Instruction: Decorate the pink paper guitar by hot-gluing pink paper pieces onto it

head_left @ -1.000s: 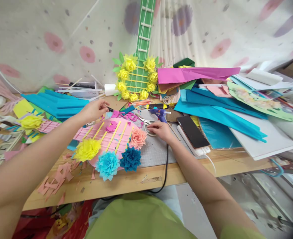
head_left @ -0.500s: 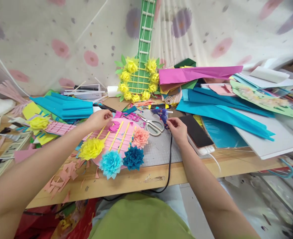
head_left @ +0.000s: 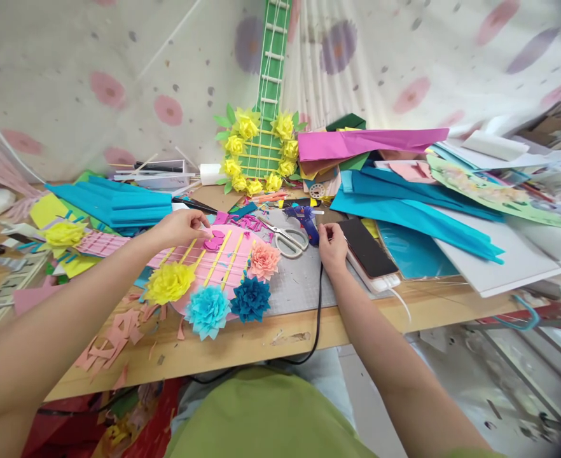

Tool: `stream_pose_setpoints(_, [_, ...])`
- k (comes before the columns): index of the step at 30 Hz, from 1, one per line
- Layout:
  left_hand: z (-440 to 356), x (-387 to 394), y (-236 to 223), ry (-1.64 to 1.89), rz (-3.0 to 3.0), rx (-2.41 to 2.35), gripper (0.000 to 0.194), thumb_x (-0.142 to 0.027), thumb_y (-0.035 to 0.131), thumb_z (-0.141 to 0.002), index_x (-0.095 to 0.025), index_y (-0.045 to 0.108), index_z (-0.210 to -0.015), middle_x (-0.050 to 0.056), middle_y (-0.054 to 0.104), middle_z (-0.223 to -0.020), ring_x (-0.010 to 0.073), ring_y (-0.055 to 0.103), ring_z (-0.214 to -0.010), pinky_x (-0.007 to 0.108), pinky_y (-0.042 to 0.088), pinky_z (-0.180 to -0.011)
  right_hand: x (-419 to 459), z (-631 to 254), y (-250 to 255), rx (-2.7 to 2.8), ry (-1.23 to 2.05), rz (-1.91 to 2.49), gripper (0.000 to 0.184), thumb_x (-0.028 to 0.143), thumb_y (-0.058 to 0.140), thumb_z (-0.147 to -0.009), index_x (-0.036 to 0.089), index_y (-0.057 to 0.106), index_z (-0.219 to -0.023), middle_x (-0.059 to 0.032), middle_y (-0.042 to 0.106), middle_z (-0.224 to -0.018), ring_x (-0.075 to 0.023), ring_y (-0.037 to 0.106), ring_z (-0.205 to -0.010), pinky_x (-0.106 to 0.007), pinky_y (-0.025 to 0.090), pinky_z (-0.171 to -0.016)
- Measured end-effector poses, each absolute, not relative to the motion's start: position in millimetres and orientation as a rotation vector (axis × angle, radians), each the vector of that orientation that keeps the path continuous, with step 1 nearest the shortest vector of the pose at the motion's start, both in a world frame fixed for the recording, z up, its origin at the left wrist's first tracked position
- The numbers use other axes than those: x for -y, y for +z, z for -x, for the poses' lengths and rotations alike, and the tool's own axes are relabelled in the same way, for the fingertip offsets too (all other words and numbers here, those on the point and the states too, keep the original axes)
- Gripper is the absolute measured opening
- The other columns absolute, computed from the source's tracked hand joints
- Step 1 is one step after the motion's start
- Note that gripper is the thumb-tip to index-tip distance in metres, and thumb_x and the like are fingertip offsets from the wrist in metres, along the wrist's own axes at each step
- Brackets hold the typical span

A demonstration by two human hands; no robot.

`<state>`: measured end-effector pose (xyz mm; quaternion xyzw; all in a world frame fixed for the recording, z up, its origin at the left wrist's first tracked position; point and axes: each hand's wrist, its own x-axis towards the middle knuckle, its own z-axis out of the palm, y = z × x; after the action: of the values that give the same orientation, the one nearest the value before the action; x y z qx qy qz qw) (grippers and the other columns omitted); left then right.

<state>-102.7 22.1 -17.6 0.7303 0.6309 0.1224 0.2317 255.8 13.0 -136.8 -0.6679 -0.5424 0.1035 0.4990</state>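
Observation:
A pink paper guitar body [head_left: 214,264] with yellow strips lies on the grey cutting mat [head_left: 299,286]. Paper flowers edge it: yellow [head_left: 169,282], light blue [head_left: 207,310], dark blue [head_left: 249,299] and peach [head_left: 263,260]. My left hand [head_left: 178,228] rests at the guitar's upper edge, fingertips pinched together on something I cannot make out. My right hand [head_left: 332,245] closes round the handle of a blue glue gun [head_left: 305,219]. Scissors [head_left: 287,238] lie just left of the gun.
A phone [head_left: 369,252] lies right of my right hand. Folded blue paper [head_left: 118,203], teal sheets [head_left: 418,216] and a magenta sheet [head_left: 371,141] crowd the table. A green paper guitar [head_left: 264,127] with yellow flowers leans on the wall. Pink scraps [head_left: 113,337] litter the wooden edge.
My right hand left the tape ring by the scissors, moved right and took hold of the glue gun. My left hand stayed at the guitar's upper edge.

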Motion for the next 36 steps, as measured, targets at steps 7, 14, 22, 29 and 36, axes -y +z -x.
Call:
stream_pose_setpoints(7, [99.9,-16.4,-23.1,0.264,-2.049,-1.629,0.028,-0.046,0.066,-0.059,-0.022,0.064,-0.072,0.000,0.061,-0.062,0.0174,0.057,-0.062,0.027,0.040,-0.055,-14.0,-257.1,-138.5,1.314,0.264,1.618,0.033,0.053,0.041,-0.083,0.022,0.048,-0.074,-0.0044,0.059,-0.073,-0.0179,0.052,-0.069,-0.031,0.040,-0.067])
stream_pose_setpoints(14, [93.5,-18.8,-27.7,0.336,-2.042,-1.655,0.028,-0.043,0.064,-0.065,-0.019,0.065,-0.079,0.003,0.067,-0.072,0.0186,0.061,-0.069,0.027,0.045,-0.061,-14.4,-257.7,-140.6,1.306,0.289,1.630,0.030,0.050,0.045,-0.081,0.022,0.049,-0.075,-0.0035,0.058,-0.073,-0.0174,0.052,-0.068,-0.031,0.040,-0.067])
stream_pose_setpoints(22, [43.5,-34.1,-25.0,0.241,-2.388,-1.484,0.030,-0.029,0.056,-0.075,-0.020,0.067,-0.101,0.006,0.070,-0.102,0.0220,0.063,-0.097,0.032,0.048,-0.087,-12.6,-255.3,-136.2,1.269,0.318,1.659,0.022,0.043,0.049,-0.080,0.021,0.049,-0.075,-0.0034,0.059,-0.073,-0.0174,0.053,-0.068,-0.032,0.042,-0.068])
stream_pose_setpoints(29, [19.6,-42.6,-22.4,-0.019,-2.557,-1.238,0.041,-0.016,0.056,-0.074,-0.021,0.063,-0.114,0.007,0.065,-0.120,0.0247,0.057,-0.116,0.034,0.043,-0.099,-13.1,-252.9,-138.3,1.414,0.173,1.661,0.026,0.046,0.055,-0.078,0.021,0.052,-0.082,-0.0083,0.062,-0.087,-0.0211,0.056,-0.081,-0.036,0.046,-0.078])
stream_pose_setpoints(36, [33.0,-51.8,-31.7,0.212,-2.324,-1.493,0.038,-0.024,0.052,-0.074,-0.020,0.063,-0.110,0.003,0.071,-0.102,0.0193,0.065,-0.092,0.028,0.048,-0.081,-46.8,-235.1,-137.8,1.549,0.331,1.710,0.043,0.044,0.069,-0.069,0.017,0.059,-0.102,-0.0162,0.068,-0.101,-0.0308,0.062,-0.098,-0.042,0.048,-0.084])
